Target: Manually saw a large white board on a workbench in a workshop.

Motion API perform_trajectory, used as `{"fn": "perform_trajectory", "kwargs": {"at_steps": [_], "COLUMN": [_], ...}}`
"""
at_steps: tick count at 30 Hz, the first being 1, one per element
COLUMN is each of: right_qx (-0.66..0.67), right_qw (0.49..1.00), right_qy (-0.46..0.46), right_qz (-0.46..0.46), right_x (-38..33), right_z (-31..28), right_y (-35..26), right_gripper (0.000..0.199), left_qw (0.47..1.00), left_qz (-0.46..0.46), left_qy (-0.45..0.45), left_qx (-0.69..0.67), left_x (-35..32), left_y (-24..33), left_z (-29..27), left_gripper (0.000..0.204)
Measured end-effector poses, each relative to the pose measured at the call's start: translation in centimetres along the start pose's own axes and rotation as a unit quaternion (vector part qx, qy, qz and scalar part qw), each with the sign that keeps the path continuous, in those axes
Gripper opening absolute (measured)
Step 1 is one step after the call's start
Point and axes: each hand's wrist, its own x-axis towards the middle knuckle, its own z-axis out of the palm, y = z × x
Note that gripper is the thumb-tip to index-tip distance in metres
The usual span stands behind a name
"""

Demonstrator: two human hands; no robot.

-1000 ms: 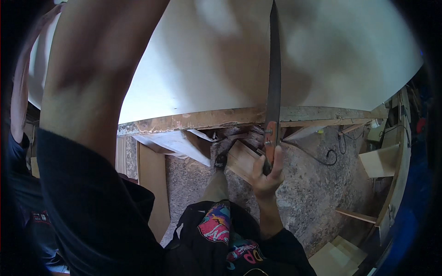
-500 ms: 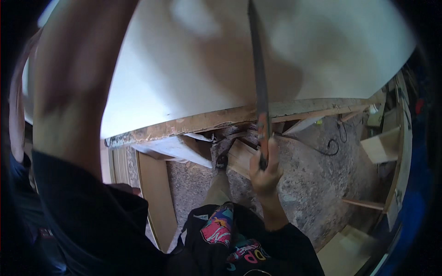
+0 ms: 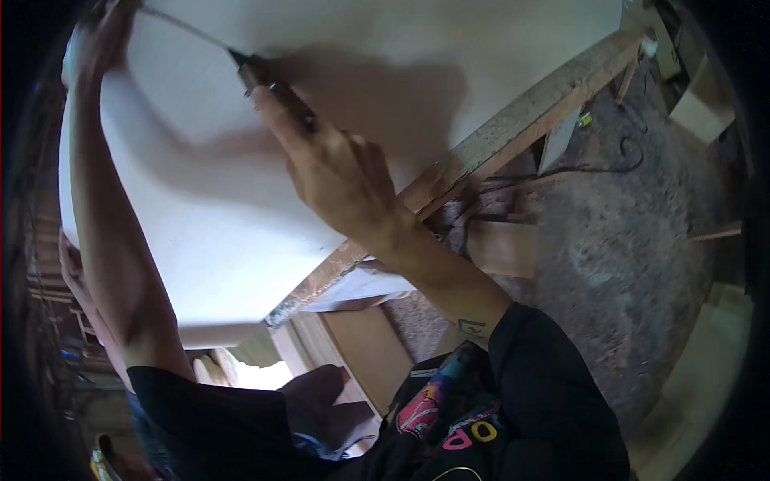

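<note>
My right hand [image 3: 341,172] is closed around the handle of a handsaw [image 3: 255,74], above a large white panel [image 3: 208,264]. Seen nearly edge-on, the saw's thin blade runs up and left across the panel toward my left hand [image 3: 100,40]. That hand is at the panel's far left edge, close to the blade's far end. Its fingers are blurred and partly cut off by the picture's rim, so their grip does not show. Where the blade meets the panel, if it does, I cannot make out.
A rough wooden beam [image 3: 513,112] runs under the panel's near edge. Another person's arm [image 3: 79,276] shows at the left beside mine. Boards [image 3: 369,341] stand below the panel; a dark cable [image 3: 597,167] and wood pieces [image 3: 503,247] lie on the rough floor [image 3: 593,264].
My right hand has moved up and left over the panel, swinging the saw from upright to pointing left. My left hand has come into view, and my view has turned.
</note>
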Motion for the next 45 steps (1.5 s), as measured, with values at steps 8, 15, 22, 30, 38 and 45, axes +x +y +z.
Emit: {"fn": "perform_trajectory", "kwargs": {"at_steps": [8,15,22,30,38,45], "right_qx": [0.058,0.084,0.055,0.02,0.027,0.035], "right_qw": [0.996,0.994,0.998,0.999,0.999,0.998], "right_qy": [0.062,0.063,0.008,-0.031,-0.022,-0.04], "right_qz": [0.021,-0.033,-0.01,0.001,-0.005,0.015], "right_x": [-1.2,-1.6,-0.4,0.1,0.3,1.0], "right_z": [-0.1,0.6,-0.4,-1.2,-1.6,-0.8], "right_y": [-0.1,1.4,0.8,1.4,1.6,2.1], "right_gripper": [0.049,0.048,0.047,0.042,0.04,0.038], "left_qw": [0.982,0.99,0.991,0.957,0.874,0.872], "left_qz": [-0.105,-0.012,-0.095,0.088,0.464,0.479], "left_qy": [0.067,0.142,0.097,0.27,0.127,0.084], "left_qx": [-0.144,0.016,0.004,-0.057,-0.073,-0.063], "left_x": [-2.2,-8.8,-8.2,-9.1,-8.0,-5.5], "left_y": [5.8,9.5,11.6,11.0,7.7,8.5], "left_z": [-4.2,-4.0,-5.7,-4.6,-5.7,-4.6], "left_gripper": [0.078,0.114,0.115,0.085,0.063,0.075]}}
